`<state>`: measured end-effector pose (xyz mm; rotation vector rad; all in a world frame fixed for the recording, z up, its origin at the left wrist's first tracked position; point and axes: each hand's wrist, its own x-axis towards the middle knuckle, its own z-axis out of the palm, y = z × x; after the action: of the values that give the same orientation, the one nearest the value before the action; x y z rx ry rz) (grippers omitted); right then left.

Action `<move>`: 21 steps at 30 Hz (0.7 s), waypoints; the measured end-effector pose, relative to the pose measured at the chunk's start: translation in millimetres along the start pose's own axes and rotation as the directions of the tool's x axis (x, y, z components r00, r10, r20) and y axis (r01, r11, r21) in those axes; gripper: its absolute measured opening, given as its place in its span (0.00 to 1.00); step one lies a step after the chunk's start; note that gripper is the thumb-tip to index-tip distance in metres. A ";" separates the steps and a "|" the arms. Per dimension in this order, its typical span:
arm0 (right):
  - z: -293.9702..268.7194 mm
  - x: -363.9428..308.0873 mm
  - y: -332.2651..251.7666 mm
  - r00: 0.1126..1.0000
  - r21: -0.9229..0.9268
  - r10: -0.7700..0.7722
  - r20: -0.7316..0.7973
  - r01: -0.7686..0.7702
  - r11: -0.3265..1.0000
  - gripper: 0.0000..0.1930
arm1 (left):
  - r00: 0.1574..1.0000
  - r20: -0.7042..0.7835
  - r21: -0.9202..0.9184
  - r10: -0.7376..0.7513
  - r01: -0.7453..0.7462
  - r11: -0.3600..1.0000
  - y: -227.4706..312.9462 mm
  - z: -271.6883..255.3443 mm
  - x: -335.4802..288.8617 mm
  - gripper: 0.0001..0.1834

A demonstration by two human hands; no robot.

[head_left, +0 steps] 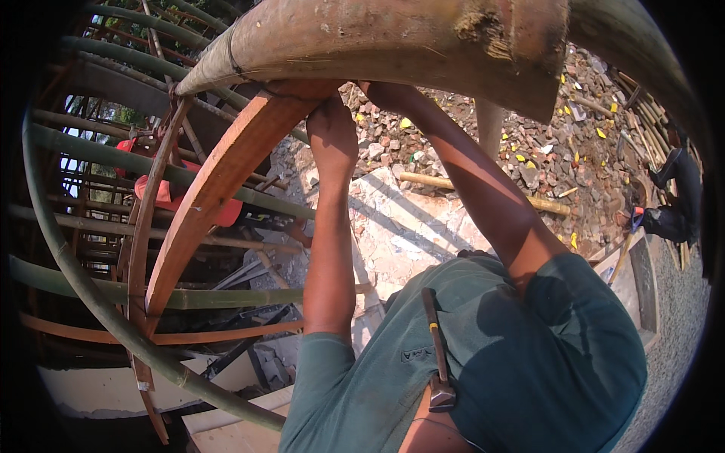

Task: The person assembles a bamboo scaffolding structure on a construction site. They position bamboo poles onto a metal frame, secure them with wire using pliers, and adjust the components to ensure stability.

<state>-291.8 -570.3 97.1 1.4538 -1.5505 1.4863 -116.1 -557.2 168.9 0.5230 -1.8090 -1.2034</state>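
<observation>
My left hand reaches up and closes on the upper end of a curved brown wooden plank, just under a thick bamboo pole that crosses the top of the view. My right hand reaches up beside it. Its fingers are hidden behind the pole, so only the wrist shows. A hammer with a dark handle hangs head-down in the neck of my green shirt.
A lattice of green bamboo poles and thin wooden strips curves around the left. Far below lie brick rubble, a pale slab and a loose bamboo pole. One person in red stands at left, another in dark clothes at right.
</observation>
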 end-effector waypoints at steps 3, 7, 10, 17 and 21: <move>-19.8 1.7 -10.8 0.991 -0.042 -0.097 -0.094 0.094 0.995 0.11 | 1.000 0.016 0.222 0.013 -0.016 0.975 6.7 -6.8 -0.6 0.18; -47.6 10.1 -31.9 0.949 0.160 0.211 0.236 -0.252 0.954 0.11 | 0.993 -0.016 0.354 0.117 -0.104 0.930 12.4 -1.6 -2.1 0.23; -19.4 34.1 -56.3 0.886 0.687 0.344 0.311 -0.459 0.563 0.11 | 0.994 -0.071 0.241 0.084 -0.065 0.968 8.1 3.9 -3.5 0.20; 14.1 16.6 -62.4 0.835 0.805 0.400 0.378 -0.509 0.304 0.12 | 0.957 -0.126 0.213 0.262 -0.232 0.949 -6.6 13.0 3.0 0.13; -12.5 24.7 -72.3 0.967 0.661 0.229 -0.112 -0.099 0.744 0.09 | 0.967 -0.227 0.125 0.118 -0.091 0.988 -8.5 17.2 0.0 0.13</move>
<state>-235.6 -552.9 147.4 1.4838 -1.1004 2.3678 -131.6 -552.0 158.8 0.6007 -1.6865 -0.9296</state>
